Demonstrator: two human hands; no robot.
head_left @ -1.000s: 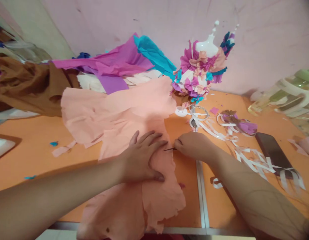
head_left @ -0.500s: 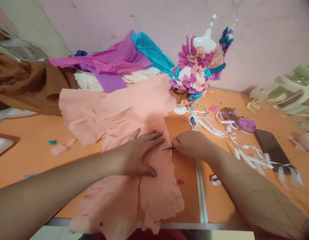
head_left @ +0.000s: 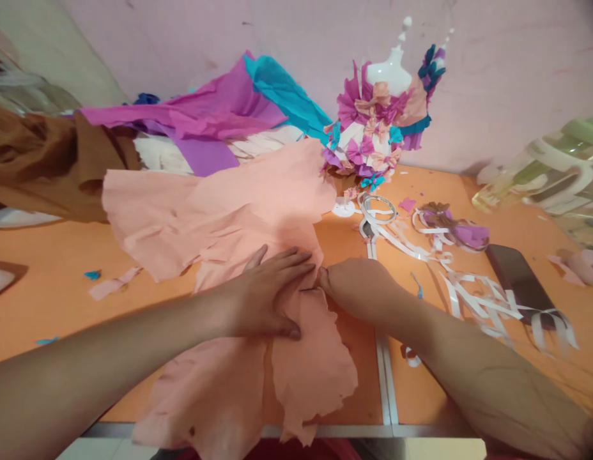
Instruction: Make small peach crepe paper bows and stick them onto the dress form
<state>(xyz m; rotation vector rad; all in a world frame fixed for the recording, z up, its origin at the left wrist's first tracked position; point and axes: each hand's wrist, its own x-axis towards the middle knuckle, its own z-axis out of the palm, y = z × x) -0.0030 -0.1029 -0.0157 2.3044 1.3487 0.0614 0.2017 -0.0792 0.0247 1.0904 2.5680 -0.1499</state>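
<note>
Peach crepe paper point(head_left: 306, 345) lies spread over the orange table, its lower end hanging past the front edge. My left hand point(head_left: 268, 291) rests flat on the sheet, fingers stretched out and thumb apart. Just right of its fingertips, my right hand point(head_left: 351, 287) is closed around scissors point(head_left: 310, 290). Only their thin dark blades show, at a slit in the paper's right edge; the handles are hidden inside the fist.
Behind lie magenta crepe paper point(head_left: 215, 115), blue crepe paper point(head_left: 287, 92) and brown cloth-like material point(head_left: 38, 166). A white dress-form figure point(head_left: 392, 73) covered in paper flowers stands near the wall. White ribbon point(head_left: 483, 297), a tape roll point(head_left: 379, 209) and a dark phone-like slab point(head_left: 519, 281) lie rightward.
My right hand and the scissors have moved slightly left, deeper into the paper's edge. A slit has opened there, and the lower flap has shifted right. My left hand stays in place.
</note>
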